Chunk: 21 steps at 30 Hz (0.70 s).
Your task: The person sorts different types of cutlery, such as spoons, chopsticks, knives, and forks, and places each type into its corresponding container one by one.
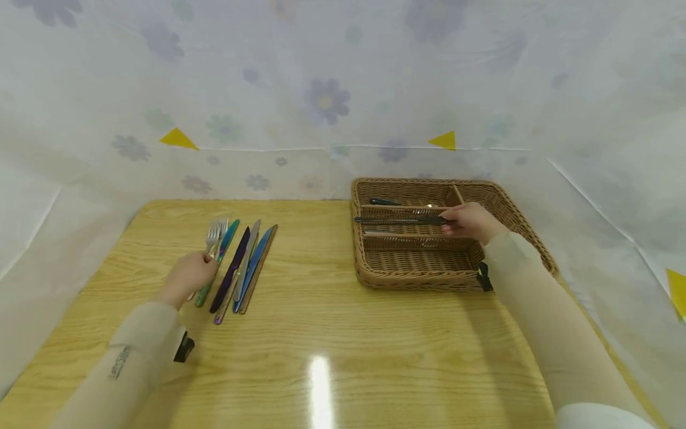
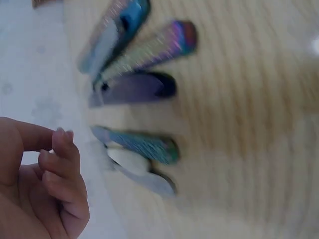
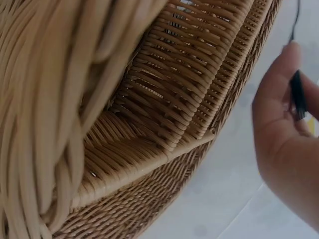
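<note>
My right hand (image 1: 468, 221) grips one end of a dark knife (image 1: 391, 221), held roughly level above the middle long section of a wicker basket (image 1: 412, 280). In the right wrist view the black end of the knife (image 3: 297, 94) shows between thumb and fingers. My left hand (image 1: 190, 273) is over the left cutlery group, its fingers loosely curled. Close by lie silver forks (image 1: 214, 231) and a green-blue knife (image 1: 229, 237). Nothing shows between the fingers in the left wrist view, where a purple handle (image 2: 134, 89) and a green handle (image 2: 144, 144) lie beyond the hand.
More knives lie right of the left hand, including a purple knife (image 1: 231, 271) and a blue knife (image 1: 256, 262). A dark-handled piece (image 1: 383, 202) lies in the basket's back section. Wicker dividers (image 1: 418, 243) part the basket. A flowered sheet (image 1: 289, 89) hangs behind the wooden table (image 1: 321, 333).
</note>
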Each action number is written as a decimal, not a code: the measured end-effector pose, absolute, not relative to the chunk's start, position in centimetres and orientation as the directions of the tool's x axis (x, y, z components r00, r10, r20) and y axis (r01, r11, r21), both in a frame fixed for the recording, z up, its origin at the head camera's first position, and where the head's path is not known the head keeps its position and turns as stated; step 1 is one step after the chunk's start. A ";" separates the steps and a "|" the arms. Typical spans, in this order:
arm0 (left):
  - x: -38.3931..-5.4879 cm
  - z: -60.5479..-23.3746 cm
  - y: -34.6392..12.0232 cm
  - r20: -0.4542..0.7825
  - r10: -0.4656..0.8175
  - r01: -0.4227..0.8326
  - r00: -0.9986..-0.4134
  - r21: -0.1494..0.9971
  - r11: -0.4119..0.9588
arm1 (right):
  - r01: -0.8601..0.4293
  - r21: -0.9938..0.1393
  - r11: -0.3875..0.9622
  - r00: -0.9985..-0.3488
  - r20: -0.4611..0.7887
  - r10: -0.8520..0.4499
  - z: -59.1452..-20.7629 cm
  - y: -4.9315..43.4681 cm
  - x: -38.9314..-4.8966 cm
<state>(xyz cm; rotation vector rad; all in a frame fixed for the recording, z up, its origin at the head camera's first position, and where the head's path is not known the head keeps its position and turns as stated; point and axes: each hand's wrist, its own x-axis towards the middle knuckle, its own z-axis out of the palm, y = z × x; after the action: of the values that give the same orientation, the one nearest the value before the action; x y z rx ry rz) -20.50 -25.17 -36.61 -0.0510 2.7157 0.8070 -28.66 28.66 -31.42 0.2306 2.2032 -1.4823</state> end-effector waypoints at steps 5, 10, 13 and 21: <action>-20.5 -37.3 -26.8 -0.317 -0.021 -0.173 -0.948 0.460 0.871 | 0.418 -0.821 0.389 -0.874 -0.481 -0.075 -31.5 29.6 -28.6; -20.5 -38.3 -27.4 -0.344 -0.043 -0.208 -0.938 0.459 0.864 | 0.419 -0.805 0.420 -0.877 -0.479 -0.044 -31.8 30.1 -28.5; -20.6 -38.9 -27.5 -0.347 -0.050 -0.219 -0.937 0.466 0.857 | 0.413 -0.787 0.458 -0.876 -0.481 -0.038 -32.0 30.3 -28.4; -21.0 -39.5 -27.9 -0.320 -0.024 -0.176 -0.947 0.455 0.873 | 0.392 -0.711 0.584 -0.872 -0.489 -0.011 -32.4 29.9 -28.4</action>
<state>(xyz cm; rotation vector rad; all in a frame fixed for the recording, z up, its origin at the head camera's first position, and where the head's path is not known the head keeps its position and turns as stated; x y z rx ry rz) -20.97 -27.90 -39.52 -0.1505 2.7385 0.7069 -28.45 29.87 -32.44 0.3051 2.3706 -1.2196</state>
